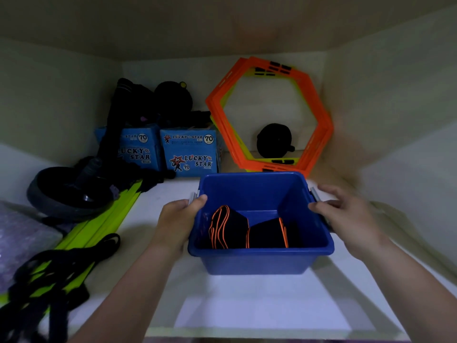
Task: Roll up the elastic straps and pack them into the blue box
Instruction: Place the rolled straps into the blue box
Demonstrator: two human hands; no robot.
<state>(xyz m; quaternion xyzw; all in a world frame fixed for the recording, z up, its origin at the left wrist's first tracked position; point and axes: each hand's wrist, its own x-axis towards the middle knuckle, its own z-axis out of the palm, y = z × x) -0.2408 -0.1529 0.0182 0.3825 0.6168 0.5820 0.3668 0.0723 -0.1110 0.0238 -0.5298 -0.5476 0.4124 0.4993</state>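
The blue box [257, 262] stands on a white shelf, held at both sides. My left hand [176, 220] grips its left rim near the grey handle, thumb over the edge. On the opposite rim, my right hand [346, 214] holds the box with fingers spread along the side. Inside the box lie rolled black elastic straps with orange edges: one roll [227, 227] at the left, another [268, 232] at the right.
Orange and yellow hexagon rings [222, 115] lean on the back wall with a black roll [274, 139] behind them. Two light-blue Lucky Star cartons [190, 154] stand at the back left. Black gear, a grey wheel [49, 201], green slats [103, 219] and loose black straps [49, 273] fill the left.
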